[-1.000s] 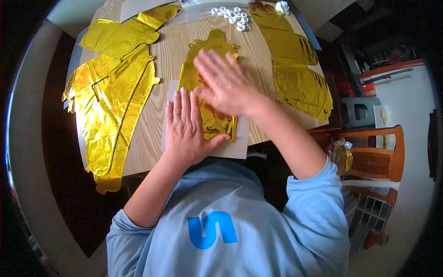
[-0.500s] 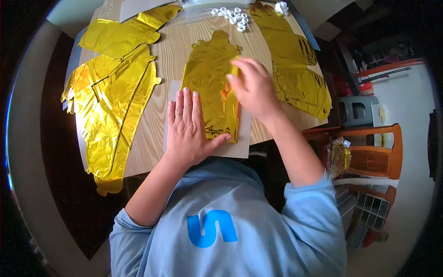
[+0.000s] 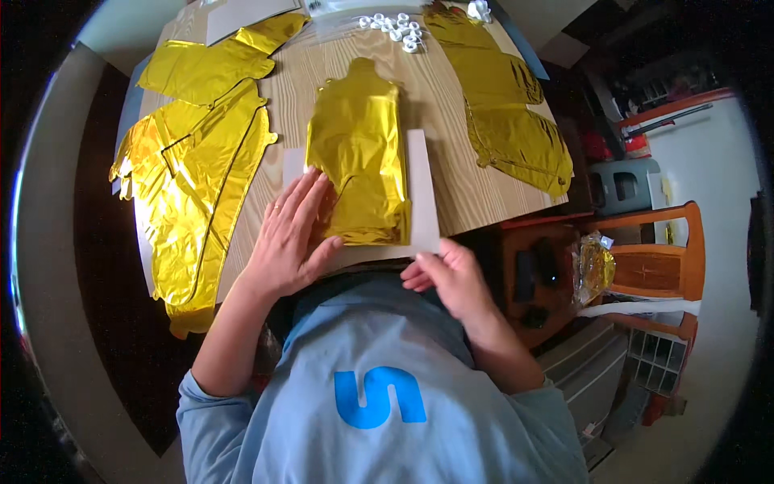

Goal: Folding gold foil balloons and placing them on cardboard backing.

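Note:
A flat gold foil balloon (image 3: 355,153), folded into a long shape with a narrow tab at its far end, lies on a pale cardboard sheet (image 3: 423,189). My left hand (image 3: 289,230) rests on its near left edge, fingers stretched out and thumb spread toward the card's near edge. At the card's near right corner is my right hand (image 3: 455,281), with curled fingers and thumb closed at the edge. Part of that grip is hidden by the hand itself.
More flat gold foil balloons lie on the wooden table (image 3: 282,89): a pile (image 3: 197,177) at left and another pile (image 3: 508,113) at right. Small white rings of ribbon (image 3: 395,32) sit at the far side. A wooden chair (image 3: 645,266) stands at right.
My right hand has come down from the balloon's right side to the card's near corner. My left hand has shifted left, off the balloon's near middle. The balloon's right side looks smoother.

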Demonstrator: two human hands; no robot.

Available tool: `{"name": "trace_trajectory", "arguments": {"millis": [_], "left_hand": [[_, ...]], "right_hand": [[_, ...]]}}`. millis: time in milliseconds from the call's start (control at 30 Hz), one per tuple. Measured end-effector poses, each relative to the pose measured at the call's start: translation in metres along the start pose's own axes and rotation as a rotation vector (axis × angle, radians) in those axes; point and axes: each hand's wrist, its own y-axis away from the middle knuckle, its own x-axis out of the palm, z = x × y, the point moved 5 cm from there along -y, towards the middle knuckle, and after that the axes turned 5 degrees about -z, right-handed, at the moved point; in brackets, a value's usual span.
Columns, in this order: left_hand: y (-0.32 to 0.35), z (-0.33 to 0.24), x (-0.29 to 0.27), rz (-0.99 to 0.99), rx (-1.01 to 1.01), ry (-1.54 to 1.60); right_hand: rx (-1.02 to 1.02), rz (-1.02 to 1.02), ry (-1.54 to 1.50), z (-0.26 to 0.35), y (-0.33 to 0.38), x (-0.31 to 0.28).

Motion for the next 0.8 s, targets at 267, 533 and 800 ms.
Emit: {"name": "trace_trajectory", "arguments": {"millis": [267,533,800], "left_hand": [[0.033,-0.009,-0.001,-0.194,-0.004,0.238],[0.022,-0.015,-0.005,-0.167,0.061,0.050],[0.012,-0.001,0.007,-0.079,0.107,-0.052]], "right_hand": [[0.206,0.121,0.157,0.004,-0.009,-0.043],[-0.416,-0.303,0.798,0.047,0.009,-0.044],[-0.469,-0.296,0.784,0.060,-0.005,-0.032]]}}
